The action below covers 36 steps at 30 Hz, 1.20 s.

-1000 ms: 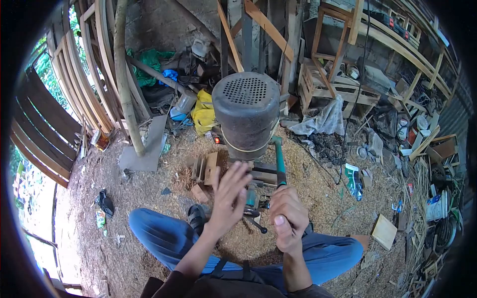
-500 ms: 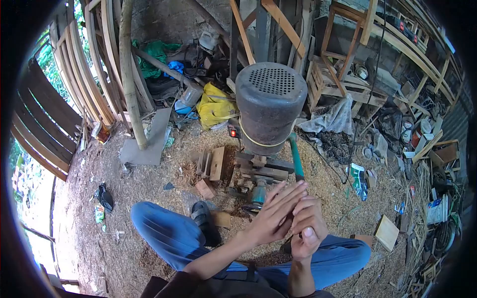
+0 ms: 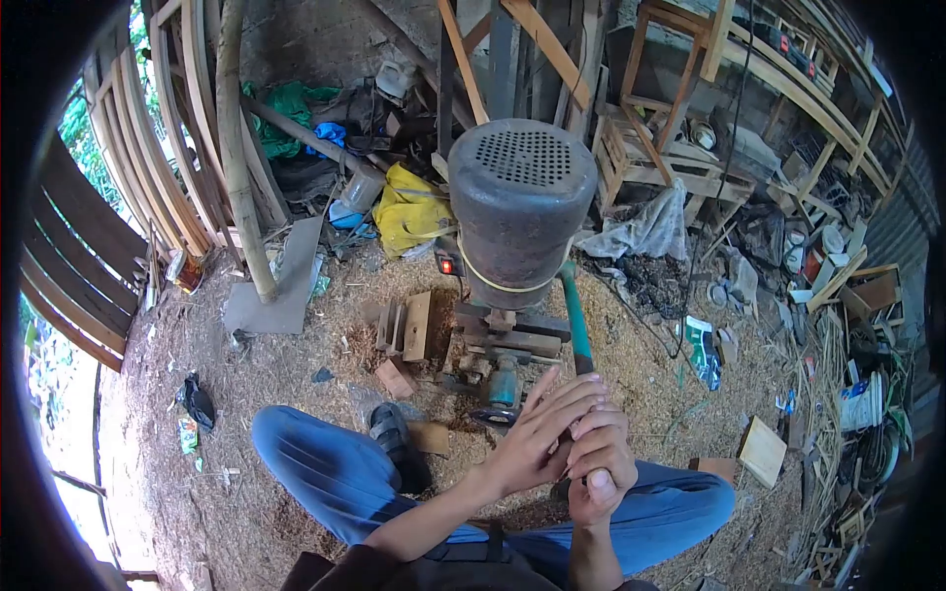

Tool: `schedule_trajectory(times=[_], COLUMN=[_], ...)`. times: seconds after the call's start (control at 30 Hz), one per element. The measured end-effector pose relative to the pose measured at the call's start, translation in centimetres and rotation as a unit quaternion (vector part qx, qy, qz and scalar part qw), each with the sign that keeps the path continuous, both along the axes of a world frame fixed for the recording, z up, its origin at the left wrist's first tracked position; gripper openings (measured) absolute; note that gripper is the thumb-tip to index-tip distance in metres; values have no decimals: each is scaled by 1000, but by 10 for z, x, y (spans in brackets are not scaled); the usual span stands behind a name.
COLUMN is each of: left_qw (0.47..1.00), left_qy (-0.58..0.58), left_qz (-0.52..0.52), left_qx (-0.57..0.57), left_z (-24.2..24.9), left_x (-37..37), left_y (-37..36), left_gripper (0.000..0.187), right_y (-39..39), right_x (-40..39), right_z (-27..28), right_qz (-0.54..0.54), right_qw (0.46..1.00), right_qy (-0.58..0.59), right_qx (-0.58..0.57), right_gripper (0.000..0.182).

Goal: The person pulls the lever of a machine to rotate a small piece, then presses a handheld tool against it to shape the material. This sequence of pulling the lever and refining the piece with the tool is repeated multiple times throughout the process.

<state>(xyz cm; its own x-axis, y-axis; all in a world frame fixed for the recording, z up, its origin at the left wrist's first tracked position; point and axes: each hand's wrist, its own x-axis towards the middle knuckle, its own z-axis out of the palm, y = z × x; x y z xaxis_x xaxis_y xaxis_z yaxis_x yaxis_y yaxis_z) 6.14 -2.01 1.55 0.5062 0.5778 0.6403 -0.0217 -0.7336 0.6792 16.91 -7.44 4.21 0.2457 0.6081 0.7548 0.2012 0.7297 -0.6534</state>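
My left hand point(image 3: 537, 438) reaches across from the left, its fingers stretched out flat and resting against my right hand point(image 3: 599, 458). The right hand's fingers are curled over, with the thumb turned up. What lies inside its curl is hidden, so I cannot tell what it holds. Just above my fingertips ends the green lever point(image 3: 577, 320) with its dark grip, overlapping them in this view. Beyond it stands a dark machine head point(image 3: 522, 222) with a perforated top and a pale band round its lower part. Under that head is a metal vise-like assembly point(image 3: 505, 379) with a teal part.
Wooden blocks point(image 3: 417, 325) lie left of the machine on shavings. A grey sheet point(image 3: 271, 300) lies near a bamboo pole point(image 3: 236, 158). Behind are a yellow bag point(image 3: 409, 212) and a red-lit switch point(image 3: 446, 266). A wooden crate point(image 3: 645, 167) and piled scrap fill the right side.
The hands have drawn closer together and sit slightly lower and to the left in view. More of the lever's dark grip shows. The whole scene has shifted a little left.
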Motion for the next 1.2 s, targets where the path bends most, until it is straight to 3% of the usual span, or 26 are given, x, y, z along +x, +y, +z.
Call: schedule_trajectory(times=[0.53, 1.2], left_qw=[1000, 999], left_qy=[-3, -46], left_qz=[15, 14], left_qx=[-14, -24], left_z=[-25, -55], left_x=[4, 8], left_y=[-7, -14], left_gripper=[68, 58], right_y=[-11, -22], right_x=[2, 0], right_z=[-13, -35], right_qz=[-5, -2], right_qw=[1000, 1000], right_qy=[-11, -21], right_qx=[-21, -12], right_gripper=[35, 34])
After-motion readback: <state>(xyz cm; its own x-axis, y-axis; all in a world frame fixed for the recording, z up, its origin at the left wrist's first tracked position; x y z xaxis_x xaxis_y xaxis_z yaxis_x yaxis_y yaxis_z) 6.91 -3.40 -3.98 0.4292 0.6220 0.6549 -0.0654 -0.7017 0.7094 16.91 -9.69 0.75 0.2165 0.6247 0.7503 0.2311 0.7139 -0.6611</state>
